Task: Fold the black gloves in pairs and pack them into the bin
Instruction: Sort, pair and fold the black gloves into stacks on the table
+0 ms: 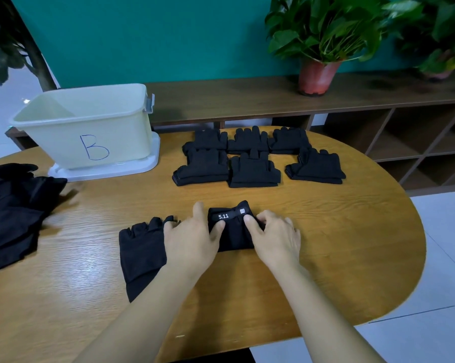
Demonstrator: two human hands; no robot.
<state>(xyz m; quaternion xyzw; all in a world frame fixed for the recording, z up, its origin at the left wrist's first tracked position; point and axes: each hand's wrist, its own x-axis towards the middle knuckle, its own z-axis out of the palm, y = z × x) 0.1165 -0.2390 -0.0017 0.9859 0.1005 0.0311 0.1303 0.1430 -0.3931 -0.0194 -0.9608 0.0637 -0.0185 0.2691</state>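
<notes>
A folded black glove [234, 231] with a white "5.11" label lies at the table's middle front. My left hand [192, 237] rests on its left side with the thumb pressing near the label. My right hand [273, 237] grips its right edge, fingers curled on the fabric. A flat black fingerless glove [142, 252] lies just left, partly under my left wrist. Several folded black glove pairs [255, 158] sit in two rows further back. The pale bin [90, 127] marked "B" stands at the back left, its inside seemingly bare.
A heap of loose black gloves [14, 210] lies at the table's left edge. The bin stands on a white lid [111, 171]. Behind the round wooden table [325, 244] runs a low shelf with potted plants [323, 43]. The floor drops off to the right.
</notes>
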